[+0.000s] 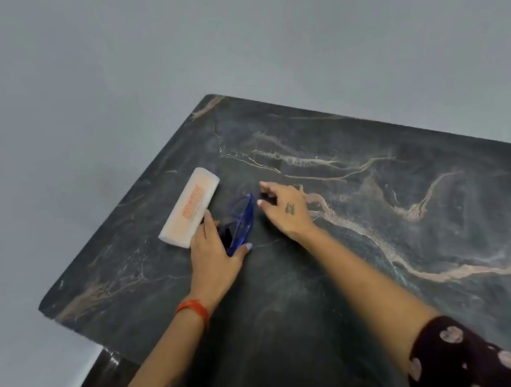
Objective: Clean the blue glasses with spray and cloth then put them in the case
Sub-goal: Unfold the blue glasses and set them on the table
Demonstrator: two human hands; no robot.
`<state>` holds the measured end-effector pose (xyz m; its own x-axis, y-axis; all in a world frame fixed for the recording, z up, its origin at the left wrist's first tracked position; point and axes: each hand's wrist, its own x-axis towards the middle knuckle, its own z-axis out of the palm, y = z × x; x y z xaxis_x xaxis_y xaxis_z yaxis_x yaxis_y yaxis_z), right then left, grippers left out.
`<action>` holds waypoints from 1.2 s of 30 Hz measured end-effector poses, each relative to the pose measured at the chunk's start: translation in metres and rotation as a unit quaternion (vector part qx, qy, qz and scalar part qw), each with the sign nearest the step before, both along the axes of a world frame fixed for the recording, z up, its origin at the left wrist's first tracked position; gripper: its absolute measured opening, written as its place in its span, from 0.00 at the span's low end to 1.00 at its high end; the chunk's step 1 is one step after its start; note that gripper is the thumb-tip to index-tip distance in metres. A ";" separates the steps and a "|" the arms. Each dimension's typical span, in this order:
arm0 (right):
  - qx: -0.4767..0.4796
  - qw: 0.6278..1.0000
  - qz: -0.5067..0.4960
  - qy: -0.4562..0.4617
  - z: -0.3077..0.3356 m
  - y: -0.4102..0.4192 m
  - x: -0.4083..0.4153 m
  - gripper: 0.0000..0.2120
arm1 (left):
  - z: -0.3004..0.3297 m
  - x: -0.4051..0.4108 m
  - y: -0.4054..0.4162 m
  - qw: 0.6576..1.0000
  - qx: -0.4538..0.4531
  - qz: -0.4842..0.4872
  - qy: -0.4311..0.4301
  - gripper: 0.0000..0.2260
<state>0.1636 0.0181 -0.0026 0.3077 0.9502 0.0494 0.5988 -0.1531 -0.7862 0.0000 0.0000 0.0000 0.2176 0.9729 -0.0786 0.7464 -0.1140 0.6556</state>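
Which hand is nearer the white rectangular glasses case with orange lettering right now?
Left. The left hand holds the blue glasses, its fingertips beside the white rectangular glasses case. The right hand hovers farther right, beyond the glasses.

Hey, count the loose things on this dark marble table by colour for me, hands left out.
Blue: 1, the translucent blue plastic glasses
White with orange print: 1, the oblong glasses case
Total: 2; nothing else can be made out on the table.
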 end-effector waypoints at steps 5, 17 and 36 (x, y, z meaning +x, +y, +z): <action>-0.006 0.999 0.048 0.016 -0.001 0.008 -0.007 0.16 | -0.013 -0.005 0.005 0.998 0.065 -0.020 -0.016 0.38; 0.075 0.968 -0.102 0.218 0.006 -0.045 0.030 0.10 | 0.005 0.019 0.003 0.964 0.146 -0.188 -0.120 0.36; 0.162 0.934 -0.190 0.256 -0.004 -0.182 0.038 0.07 | -0.013 0.049 -0.015 0.897 -0.016 -0.327 -0.296 0.27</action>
